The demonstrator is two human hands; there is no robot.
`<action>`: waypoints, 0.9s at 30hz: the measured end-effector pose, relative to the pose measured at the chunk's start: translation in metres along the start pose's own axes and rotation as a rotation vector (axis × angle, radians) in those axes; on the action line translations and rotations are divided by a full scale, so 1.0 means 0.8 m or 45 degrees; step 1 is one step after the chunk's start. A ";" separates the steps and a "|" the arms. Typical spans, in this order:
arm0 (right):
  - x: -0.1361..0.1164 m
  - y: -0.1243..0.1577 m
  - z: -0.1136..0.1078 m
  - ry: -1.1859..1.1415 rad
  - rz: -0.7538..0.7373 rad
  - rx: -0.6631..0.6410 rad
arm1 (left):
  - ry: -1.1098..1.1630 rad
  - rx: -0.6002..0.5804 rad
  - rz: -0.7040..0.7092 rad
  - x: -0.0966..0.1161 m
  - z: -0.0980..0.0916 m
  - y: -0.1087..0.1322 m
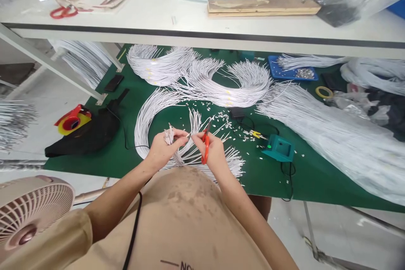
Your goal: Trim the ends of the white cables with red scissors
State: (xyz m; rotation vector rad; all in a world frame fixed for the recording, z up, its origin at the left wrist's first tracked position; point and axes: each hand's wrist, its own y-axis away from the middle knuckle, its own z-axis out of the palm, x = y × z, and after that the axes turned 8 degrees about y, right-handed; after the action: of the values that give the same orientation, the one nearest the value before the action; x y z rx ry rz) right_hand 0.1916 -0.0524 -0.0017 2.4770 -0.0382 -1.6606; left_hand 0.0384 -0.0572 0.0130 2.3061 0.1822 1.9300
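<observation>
My left hand (160,151) is closed around a small bunch of white wires (168,136), whose ends stick up past the fingers. Its thumb and forefinger reach toward the fingertips of my right hand (215,154), where a thin wire end seems to be pinched between the two hands. Red-handled scissors (205,148) rest in my right hand, blades pointing up and away. A curved coil of white wires (143,120) lies on the green table mat (126,162) around my hands. Small white clippings (221,117) are scattered just beyond them.
More wire bundles (228,93) lie behind. At right are a teal device (278,148), yellow-handled cutters (257,134), a blue tray (275,69) and plastic-wrapped wires (341,135). A tape dispenser (74,120) sits on a black bag (85,137) at left. A white shelf (158,17) spans above.
</observation>
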 end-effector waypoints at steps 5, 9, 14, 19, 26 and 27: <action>-0.017 -0.007 0.001 -0.299 0.055 0.035 | -0.047 0.034 0.047 0.001 0.007 0.002; -0.018 -0.006 0.003 -0.388 0.122 0.041 | -0.040 0.065 0.070 0.003 0.011 0.003; -0.012 -0.005 0.013 -0.690 0.270 -0.010 | -0.042 0.071 0.050 0.000 0.010 0.001; -0.005 -0.007 0.029 -0.977 0.353 -0.019 | 0.087 -0.148 -0.019 -0.003 0.006 0.000; -0.002 -0.012 0.024 -0.705 0.265 0.197 | 0.249 -0.242 -0.068 0.000 0.005 0.000; -0.004 -0.012 0.021 -0.662 0.243 0.256 | 0.267 -0.216 -0.077 -0.001 0.004 -0.001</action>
State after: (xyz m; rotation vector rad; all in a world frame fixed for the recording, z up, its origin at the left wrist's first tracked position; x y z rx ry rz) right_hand 0.1743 -0.0443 -0.0064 2.0085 -0.5056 -2.2467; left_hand 0.0415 -0.0563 0.0117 1.9702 0.1023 2.0675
